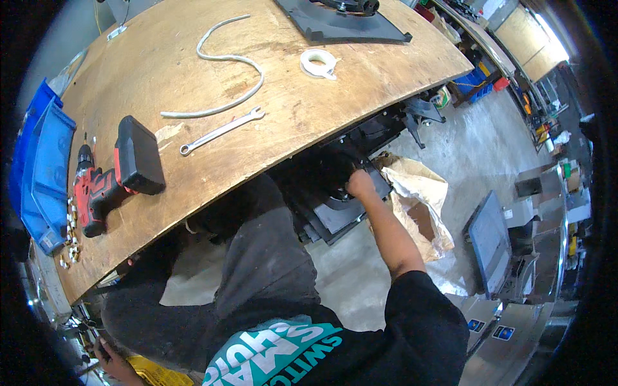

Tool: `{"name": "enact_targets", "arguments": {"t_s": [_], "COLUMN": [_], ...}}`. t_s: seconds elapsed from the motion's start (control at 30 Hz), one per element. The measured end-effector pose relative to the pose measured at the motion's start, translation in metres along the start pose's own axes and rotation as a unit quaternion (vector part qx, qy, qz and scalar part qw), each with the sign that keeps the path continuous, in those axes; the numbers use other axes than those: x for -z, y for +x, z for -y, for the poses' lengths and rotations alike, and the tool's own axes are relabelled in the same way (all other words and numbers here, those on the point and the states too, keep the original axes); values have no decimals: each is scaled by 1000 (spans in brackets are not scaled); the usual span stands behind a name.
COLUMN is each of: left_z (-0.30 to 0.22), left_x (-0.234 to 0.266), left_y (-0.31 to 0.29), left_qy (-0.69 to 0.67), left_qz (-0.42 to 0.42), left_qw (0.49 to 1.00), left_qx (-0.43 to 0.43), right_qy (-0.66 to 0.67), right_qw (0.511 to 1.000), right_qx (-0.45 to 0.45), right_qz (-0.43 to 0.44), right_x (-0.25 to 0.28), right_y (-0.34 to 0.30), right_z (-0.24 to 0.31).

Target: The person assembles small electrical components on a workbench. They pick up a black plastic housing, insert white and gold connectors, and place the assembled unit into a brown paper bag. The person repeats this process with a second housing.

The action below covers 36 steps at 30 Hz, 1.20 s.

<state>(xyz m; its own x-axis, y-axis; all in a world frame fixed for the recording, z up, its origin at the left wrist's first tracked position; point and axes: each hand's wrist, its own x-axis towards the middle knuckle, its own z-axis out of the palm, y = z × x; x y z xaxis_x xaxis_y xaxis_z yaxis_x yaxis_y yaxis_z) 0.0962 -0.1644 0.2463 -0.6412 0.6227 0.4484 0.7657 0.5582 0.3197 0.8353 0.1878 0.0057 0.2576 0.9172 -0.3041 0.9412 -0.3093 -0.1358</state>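
Observation:
My right hand reaches under the table's edge among stacked black panels. Its fingers are curled closed at the dark parts, and whatever they hold is too dark to make out. Low at the left, my left hand hangs beside a yellow crate, partly in shadow, its fingers loosely apart with nothing visible in them. On the wooden table lie a combination wrench, a bent grey cable, a roll of white tape and a red and black cordless drill.
Blue bins stand at the table's left edge, with small brass-coloured fittings beside them. A black plate assembly sits at the far edge. Right of my arm is an open whitish sack. A grey panel leans near cardboard boxes.

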Motion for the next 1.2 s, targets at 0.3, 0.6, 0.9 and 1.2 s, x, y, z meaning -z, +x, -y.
{"name": "enact_targets", "arguments": {"t_s": [0.3, 0.6, 0.9, 1.2], "left_z": [-75, -93, -44, -29], "left_x": [-6, -36, -89, -118], "left_y": [5, 38, -6, -34], "left_qy": [-90, -84, -60, -117], "left_qz": [32, 53, 44, 23], "left_qw": [995, 992, 995, 992], "left_qx": [-4, -79, -71, 37], "right_qy": [64, 220, 219, 100], "right_qw": [997, 755, 949, 934], "right_qx": [-22, 193, 29, 105], "right_qz": [-38, -587, -224, -325], "right_x": [59, 303, 431, 390], "right_y": [-15, 2, 144, 109], "right_z": [-1, 47, 149, 248]}}
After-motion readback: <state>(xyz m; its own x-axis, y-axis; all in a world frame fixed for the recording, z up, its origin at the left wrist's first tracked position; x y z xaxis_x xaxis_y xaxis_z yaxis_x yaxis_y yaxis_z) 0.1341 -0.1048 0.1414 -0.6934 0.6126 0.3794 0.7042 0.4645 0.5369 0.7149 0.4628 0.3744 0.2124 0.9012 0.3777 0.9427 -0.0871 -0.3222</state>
